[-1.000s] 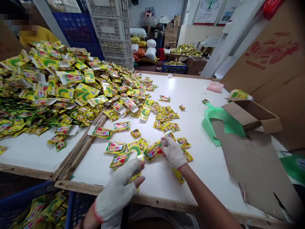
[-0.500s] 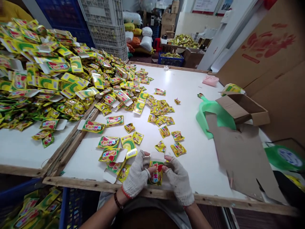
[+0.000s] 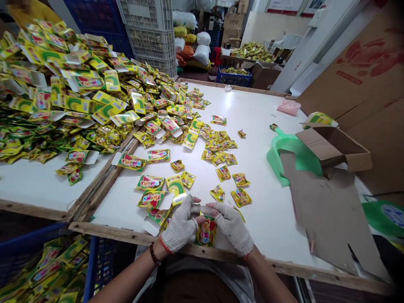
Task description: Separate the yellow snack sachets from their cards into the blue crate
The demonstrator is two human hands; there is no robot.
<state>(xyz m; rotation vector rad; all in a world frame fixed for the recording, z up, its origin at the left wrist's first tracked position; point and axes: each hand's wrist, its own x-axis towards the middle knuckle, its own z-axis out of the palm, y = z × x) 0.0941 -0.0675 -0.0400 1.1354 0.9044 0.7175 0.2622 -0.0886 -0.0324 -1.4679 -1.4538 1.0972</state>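
Between my gloved hands stands a small yellow-green candy box [image 3: 206,232] with red fruit and "TWINS" lettering, at the table's front edge. My left hand [image 3: 183,223] grips its left side, thumb on the front. Fingers of my right hand [image 3: 232,225] are closed at its upper right, over the top flap, which is mostly covered. A yellow sachet [image 3: 240,213] peeks out beside my right hand; whether the hand touches it I cannot tell. Just beyond lie loose sachets [image 3: 241,197]. More candy boxes [image 3: 150,198] lie left of my left hand, some with white flaps raised.
A large heap of boxes and sachets [image 3: 72,92] covers the left, behind a wooden divider strip [image 3: 104,181]. To the right are a green dustpan [image 3: 277,155], flat cardboard [image 3: 325,210] and a small open carton [image 3: 337,143]. A blue crate [image 3: 91,265] stands below the front edge.
My right hand has moved left, over the top of the box, and the white flap that stood up is now mostly covered. The whole view has shifted slightly.
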